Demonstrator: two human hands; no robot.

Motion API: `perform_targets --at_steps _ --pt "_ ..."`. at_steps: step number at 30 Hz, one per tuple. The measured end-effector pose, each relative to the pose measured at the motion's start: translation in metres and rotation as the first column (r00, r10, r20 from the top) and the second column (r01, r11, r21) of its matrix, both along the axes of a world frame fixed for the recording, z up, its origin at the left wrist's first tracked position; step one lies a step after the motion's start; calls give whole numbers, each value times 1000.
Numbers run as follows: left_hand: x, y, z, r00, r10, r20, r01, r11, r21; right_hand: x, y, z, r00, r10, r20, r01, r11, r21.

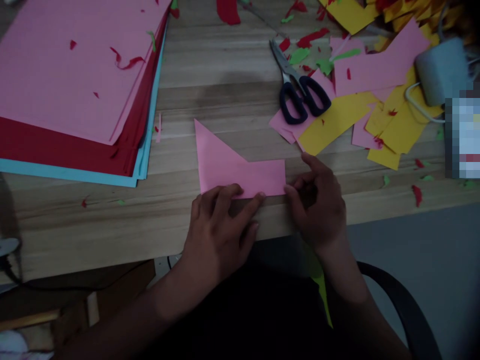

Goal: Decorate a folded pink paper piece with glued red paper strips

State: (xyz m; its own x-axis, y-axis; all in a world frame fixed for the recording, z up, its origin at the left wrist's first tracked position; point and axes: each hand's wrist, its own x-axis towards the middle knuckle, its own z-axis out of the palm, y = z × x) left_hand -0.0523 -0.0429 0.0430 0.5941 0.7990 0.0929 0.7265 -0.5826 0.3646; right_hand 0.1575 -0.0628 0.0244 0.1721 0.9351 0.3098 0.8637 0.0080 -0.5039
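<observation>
A pink piece of folded paper (240, 172) lies flat on the wooden table in front of me, with a pointed tip at its upper left and a squared strip to the right. My left hand (221, 225) rests on its lower edge, fingers spread and pressing down, not gripping it. At the paper's right end is my right hand (318, 210), its thumb tip by the lower right corner. The index finger of that hand is stretched away, and the other fingers are loosely bent and partly hidden. Beyond them lie scissors (300, 95) with dark blue handles, slightly apart.
A stack of pink paper sheets (75, 65), over red and light blue ones, covers the table's left side. Pink and yellow paper pieces (337, 120) lie at the right near a white adapter (442, 72). Red and green scraps are scattered about. The table's front edge runs below my hands.
</observation>
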Motion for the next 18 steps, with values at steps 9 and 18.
perform_targets --at_steps 9,18 --pt "-5 -8 0 997 -49 -57 50 999 17 -37 -36 5 904 395 162 -375 916 -143" --pt "-48 -23 2 993 -39 -110 45 997 56 -34 -40 10 915 366 170 -333 922 -196"
